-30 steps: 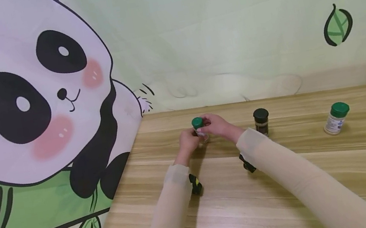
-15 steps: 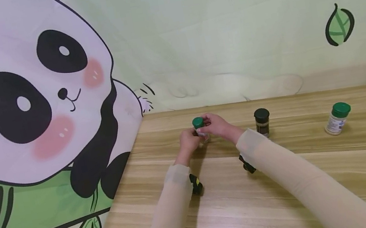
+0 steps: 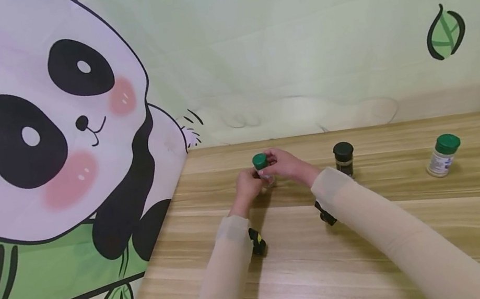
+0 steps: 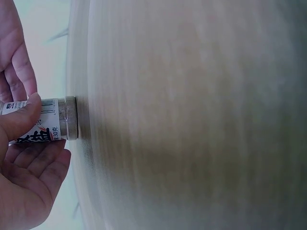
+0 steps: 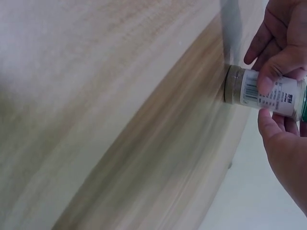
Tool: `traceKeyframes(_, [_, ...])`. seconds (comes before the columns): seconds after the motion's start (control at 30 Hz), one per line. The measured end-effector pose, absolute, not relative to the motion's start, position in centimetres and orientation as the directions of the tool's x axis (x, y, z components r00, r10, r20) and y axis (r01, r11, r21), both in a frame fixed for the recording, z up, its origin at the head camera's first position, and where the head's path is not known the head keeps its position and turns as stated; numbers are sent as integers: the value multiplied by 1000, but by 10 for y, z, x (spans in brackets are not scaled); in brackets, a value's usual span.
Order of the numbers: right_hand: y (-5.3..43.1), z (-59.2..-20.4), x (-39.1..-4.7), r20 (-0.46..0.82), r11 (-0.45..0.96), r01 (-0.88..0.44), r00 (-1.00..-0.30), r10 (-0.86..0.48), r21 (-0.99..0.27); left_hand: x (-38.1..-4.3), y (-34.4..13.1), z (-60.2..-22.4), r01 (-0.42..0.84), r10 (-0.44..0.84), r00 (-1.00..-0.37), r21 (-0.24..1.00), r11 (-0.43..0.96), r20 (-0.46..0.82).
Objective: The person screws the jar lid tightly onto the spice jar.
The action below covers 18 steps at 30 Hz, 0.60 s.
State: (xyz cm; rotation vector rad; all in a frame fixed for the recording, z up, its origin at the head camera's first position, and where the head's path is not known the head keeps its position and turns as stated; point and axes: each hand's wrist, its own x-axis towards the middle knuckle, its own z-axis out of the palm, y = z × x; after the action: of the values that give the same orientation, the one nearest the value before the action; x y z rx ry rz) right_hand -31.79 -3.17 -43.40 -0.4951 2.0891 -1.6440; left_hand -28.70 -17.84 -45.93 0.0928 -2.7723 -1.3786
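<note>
A small spice jar point(image 3: 260, 162) with a green cap and a white label is between my two hands at the far left of the tabletop. My left hand point(image 3: 247, 185) grips its body, thumb point(image 4: 24, 117) lying across the label. From the other side my right hand point(image 3: 284, 162) holds the jar near the cap, its thumb in front and fingers behind. Both wrist views show the clear jar base point(image 5: 233, 85) right at the wood surface; whether it touches cannot be told. The right hand's fingertips are partly hidden behind the jar.
A black-capped spice jar point(image 3: 343, 156) stands right of my hands, partly behind the right sleeve. Farther right is another green-capped jar point(image 3: 443, 155). Behind the wooden table point(image 3: 421, 204) hangs a cloth backdrop point(image 3: 302, 65) with a panda and leaves.
</note>
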Motion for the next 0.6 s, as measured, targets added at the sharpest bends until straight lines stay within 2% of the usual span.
traceKeyframes(0.23, [-27, -436, -319, -97, 251, -63, -810, -578, -966, -285, -178, -460, -59, -81, -997, 793, 607, -12])
traceKeyframes(0.6, [-28, -433, -317, -88, 248, -67, -822, -563, -966, -288, -178, -461, -67, -93, -996, 797, 600, -14])
